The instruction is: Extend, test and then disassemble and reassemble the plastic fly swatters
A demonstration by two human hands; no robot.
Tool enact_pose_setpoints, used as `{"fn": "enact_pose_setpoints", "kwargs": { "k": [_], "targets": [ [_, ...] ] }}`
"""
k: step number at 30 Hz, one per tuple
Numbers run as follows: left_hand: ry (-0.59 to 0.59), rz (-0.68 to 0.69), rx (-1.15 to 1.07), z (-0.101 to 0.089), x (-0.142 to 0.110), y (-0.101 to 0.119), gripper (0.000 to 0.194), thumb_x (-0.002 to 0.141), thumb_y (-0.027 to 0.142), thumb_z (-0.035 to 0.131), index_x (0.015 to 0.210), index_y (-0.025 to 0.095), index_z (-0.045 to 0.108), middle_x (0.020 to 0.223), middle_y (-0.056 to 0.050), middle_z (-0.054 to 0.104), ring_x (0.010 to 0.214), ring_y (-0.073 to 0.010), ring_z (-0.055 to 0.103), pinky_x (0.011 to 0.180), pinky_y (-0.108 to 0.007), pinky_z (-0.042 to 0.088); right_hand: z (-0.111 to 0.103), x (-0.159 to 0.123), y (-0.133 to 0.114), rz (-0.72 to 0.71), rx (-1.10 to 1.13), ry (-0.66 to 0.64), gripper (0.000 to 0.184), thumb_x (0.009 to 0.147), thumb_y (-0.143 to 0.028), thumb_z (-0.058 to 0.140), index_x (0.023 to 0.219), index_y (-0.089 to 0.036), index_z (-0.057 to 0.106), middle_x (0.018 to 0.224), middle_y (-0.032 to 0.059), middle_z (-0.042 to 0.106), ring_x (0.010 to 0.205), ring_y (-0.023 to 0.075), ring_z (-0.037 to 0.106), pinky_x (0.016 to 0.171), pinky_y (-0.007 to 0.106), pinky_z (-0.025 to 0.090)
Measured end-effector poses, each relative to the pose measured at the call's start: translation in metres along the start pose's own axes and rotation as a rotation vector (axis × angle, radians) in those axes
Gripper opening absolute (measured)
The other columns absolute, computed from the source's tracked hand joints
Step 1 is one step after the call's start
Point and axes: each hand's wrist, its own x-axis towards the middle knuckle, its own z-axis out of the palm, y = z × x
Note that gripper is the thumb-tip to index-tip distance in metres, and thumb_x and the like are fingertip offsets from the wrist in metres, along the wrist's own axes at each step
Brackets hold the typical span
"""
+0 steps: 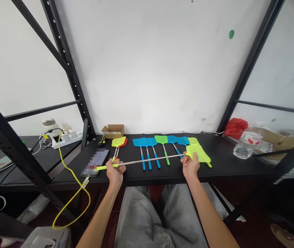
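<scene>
A yellow fly swatter with an extended metal rod (149, 159) is stretched level across the front of the desk between my hands. My left hand (115, 171) is closed round its yellow handle. My right hand (190, 166) grips the other end, where the rod meets the yellow mesh head (198, 153). Behind the rod lie several blue fly swatters (140, 142) and a green one (161, 139), side by side with handles toward me. Another yellow swatter (193, 141) is partly hidden behind the held head. To the left, a yellow swatter (118, 141) overlaps a red one (125, 141).
A phone (99, 158) with a yellow cable (71, 168) lies at the left, near a small open cardboard box (114, 131) and a cutter (102, 140). On the right stand a water bottle (247, 143) and a red plastic bag (236, 127). Black shelf posts (250, 65) flank the desk.
</scene>
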Motion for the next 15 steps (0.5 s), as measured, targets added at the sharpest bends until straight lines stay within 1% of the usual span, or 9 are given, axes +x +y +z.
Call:
{"fn": "enact_pose_setpoints", "kwargs": {
  "k": [3, 5, 7, 9, 11, 13, 15],
  "targets": [
    [0.002, -0.009, 0.026, -0.002, 0.003, -0.002, 0.04, 0.085, 0.039, 0.042, 0.052, 0.022, 0.027, 0.043, 0.008, 0.016, 0.035, -0.0074, 0.017, 0.037, -0.021, 0.02, -0.001, 0.003, 0.001, -0.01, -0.038, -0.01, 0.041, 0.09, -0.051, 0.046, 0.068, -0.018, 0.059, 0.045, -0.0029, 0.04, 0.044, 0.0116, 0.033, 0.048, 0.028, 0.032],
    [-0.009, -0.004, 0.054, -0.004, 0.004, -0.005, 0.04, 0.085, 0.04, 0.041, 0.051, 0.022, 0.028, 0.043, 0.008, 0.016, 0.036, -0.0078, 0.017, 0.037, -0.022, 0.019, -0.002, 0.004, 0.003, -0.004, -0.049, -0.022, 0.041, 0.09, -0.051, 0.046, 0.068, -0.018, 0.059, 0.045, -0.0029, 0.04, 0.045, 0.0116, 0.034, 0.047, 0.028, 0.032],
    [-0.045, -0.017, 0.128, -0.003, 0.003, -0.011, 0.042, 0.085, 0.044, 0.039, 0.051, 0.023, 0.028, 0.043, 0.008, 0.016, 0.036, -0.0079, 0.017, 0.038, -0.023, 0.018, -0.001, 0.003, 0.006, 0.006, -0.068, -0.053, 0.04, 0.089, -0.052, 0.047, 0.069, -0.018, 0.059, 0.045, -0.003, 0.041, 0.044, 0.0114, 0.034, 0.047, 0.028, 0.032],
    [-0.132, -0.053, 0.259, 0.001, -0.003, -0.02, 0.046, 0.086, 0.05, 0.038, 0.05, 0.023, 0.028, 0.043, 0.007, 0.019, 0.038, -0.008, 0.018, 0.039, -0.023, 0.017, 0.002, -0.001, 0.01, 0.013, -0.111, -0.123, 0.04, 0.087, -0.053, 0.05, 0.071, -0.018, 0.061, 0.045, -0.0031, 0.042, 0.044, 0.0113, 0.034, 0.047, 0.028, 0.031],
    [-0.266, -0.08, 0.399, 0.009, -0.011, -0.029, 0.05, 0.088, 0.055, 0.037, 0.051, 0.022, 0.029, 0.045, 0.005, 0.023, 0.041, -0.0082, 0.021, 0.041, -0.024, 0.017, 0.007, -0.007, 0.015, 0.032, -0.162, -0.225, 0.041, 0.086, -0.055, 0.051, 0.074, -0.017, 0.062, 0.045, -0.0024, 0.044, 0.044, 0.0118, 0.036, 0.047, 0.028, 0.031],
    [-0.378, -0.089, 0.473, 0.016, -0.017, -0.036, 0.052, 0.09, 0.056, 0.033, 0.052, 0.021, 0.029, 0.048, 0.005, 0.023, 0.043, -0.0081, 0.021, 0.043, -0.023, 0.016, 0.011, -0.012, 0.018, 0.066, -0.194, -0.312, 0.041, 0.086, -0.055, 0.051, 0.077, -0.017, 0.064, 0.047, -0.0013, 0.047, 0.045, 0.0125, 0.039, 0.047, 0.028, 0.032],
    [-0.426, -0.13, 0.496, 0.019, -0.019, -0.038, 0.053, 0.092, 0.056, 0.031, 0.053, 0.021, 0.029, 0.049, 0.005, 0.022, 0.044, -0.0077, 0.019, 0.044, -0.023, 0.015, 0.014, -0.015, 0.019, 0.105, -0.211, -0.362, 0.04, 0.085, -0.054, 0.053, 0.08, -0.017, 0.065, 0.05, -0.0004, 0.05, 0.046, 0.0128, 0.041, 0.048, 0.028, 0.033]
  ]
}}
